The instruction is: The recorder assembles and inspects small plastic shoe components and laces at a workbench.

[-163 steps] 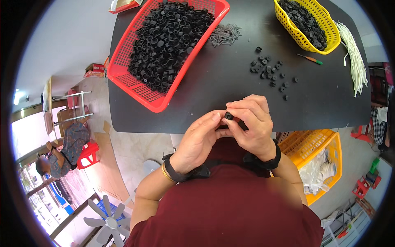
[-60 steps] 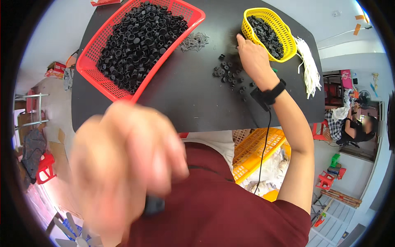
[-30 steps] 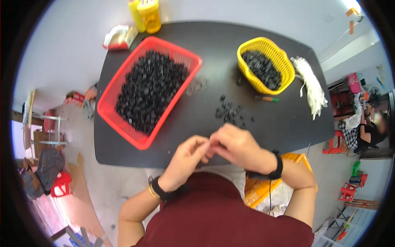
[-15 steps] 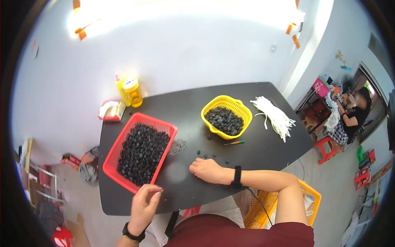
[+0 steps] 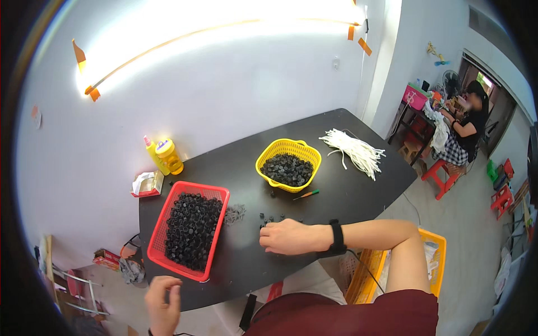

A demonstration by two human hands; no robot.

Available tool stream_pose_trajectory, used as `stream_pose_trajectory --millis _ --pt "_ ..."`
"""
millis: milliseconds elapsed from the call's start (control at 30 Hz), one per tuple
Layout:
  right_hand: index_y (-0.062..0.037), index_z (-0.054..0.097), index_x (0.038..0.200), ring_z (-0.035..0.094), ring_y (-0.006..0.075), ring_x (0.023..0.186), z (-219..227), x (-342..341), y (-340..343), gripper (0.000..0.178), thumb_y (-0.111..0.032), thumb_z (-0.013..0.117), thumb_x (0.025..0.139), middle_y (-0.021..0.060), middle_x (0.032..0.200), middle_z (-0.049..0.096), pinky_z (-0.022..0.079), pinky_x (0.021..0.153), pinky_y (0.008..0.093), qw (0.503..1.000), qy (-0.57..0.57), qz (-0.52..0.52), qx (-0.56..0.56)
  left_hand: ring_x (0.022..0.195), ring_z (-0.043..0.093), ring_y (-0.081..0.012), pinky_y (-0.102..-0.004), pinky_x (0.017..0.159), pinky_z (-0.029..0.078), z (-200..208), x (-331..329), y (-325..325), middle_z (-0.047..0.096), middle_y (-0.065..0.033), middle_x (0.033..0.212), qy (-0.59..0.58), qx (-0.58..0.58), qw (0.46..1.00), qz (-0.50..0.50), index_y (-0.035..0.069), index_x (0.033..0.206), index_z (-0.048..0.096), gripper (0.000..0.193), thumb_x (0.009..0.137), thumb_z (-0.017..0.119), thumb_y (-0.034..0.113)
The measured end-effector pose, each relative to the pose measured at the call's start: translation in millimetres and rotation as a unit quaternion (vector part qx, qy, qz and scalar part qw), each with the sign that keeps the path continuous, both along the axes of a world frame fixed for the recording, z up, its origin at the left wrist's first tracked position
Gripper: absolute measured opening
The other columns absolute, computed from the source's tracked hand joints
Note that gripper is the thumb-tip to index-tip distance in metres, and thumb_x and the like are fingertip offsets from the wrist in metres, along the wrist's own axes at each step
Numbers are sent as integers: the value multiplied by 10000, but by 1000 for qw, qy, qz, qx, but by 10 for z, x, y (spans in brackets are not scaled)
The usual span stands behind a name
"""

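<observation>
My right hand (image 5: 288, 236) rests on the black table (image 5: 246, 263) with its fingers curled and closed. Its fingertips point down and are hidden, so what they hold cannot be made out. Several small black parts (image 5: 271, 218) lie just beyond the knuckles. My left hand (image 5: 163, 307) hovers by the near edge of the table, thumb and forefinger slightly apart, nothing visible between them. Just beyond it stands a red basket (image 5: 159, 235) heaped with black ring-like caps (image 5: 193, 229). Farther back, a yellow basket (image 5: 269, 147) holds more black pieces (image 5: 287, 169).
A green-and-orange handled tool (image 5: 306, 194) lies before the yellow basket. White cords (image 5: 354, 151) lie at the far right; grey scraps (image 5: 235, 213) beside the red basket. Yellow bottles (image 5: 169, 157) and a tissue box (image 5: 147, 184) stand back left. An orange crate (image 5: 440, 257) is below right. Another person (image 5: 468, 126) sits far right.
The view has swung, shifting the whole scene. My left hand has drawn back from the red basket's near rim toward me. The right hand stays by the small black parts, still curled.
</observation>
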State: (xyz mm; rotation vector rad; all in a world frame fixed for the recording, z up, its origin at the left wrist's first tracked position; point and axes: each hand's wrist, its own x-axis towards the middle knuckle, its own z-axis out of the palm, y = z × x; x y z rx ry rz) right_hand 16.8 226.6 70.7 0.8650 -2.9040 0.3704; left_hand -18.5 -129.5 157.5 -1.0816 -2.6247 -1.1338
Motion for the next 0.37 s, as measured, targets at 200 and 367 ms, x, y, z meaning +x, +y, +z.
stream_pose_trajectory --millis 200,367 --pt "-73 615 907 612 229 856 622 13 222 131 -202 615 891 53 885 598 537 686 351 998 55 -5 -22 702 500 -103 -241 643 402 166 -571 -631 573 -48 793 67 127 977 157 -1 873 591 113 944 523 55" --pt "-95 648 965 636 209 943 1093 -234 110 125 -197 609 906 53 945 642 537 789 322 998 64 8 25 756 547 -89 -233 683 434 607 -746 -1332 610 -35 824 123 141 947 260 -8 964 606 136 975 534 107"
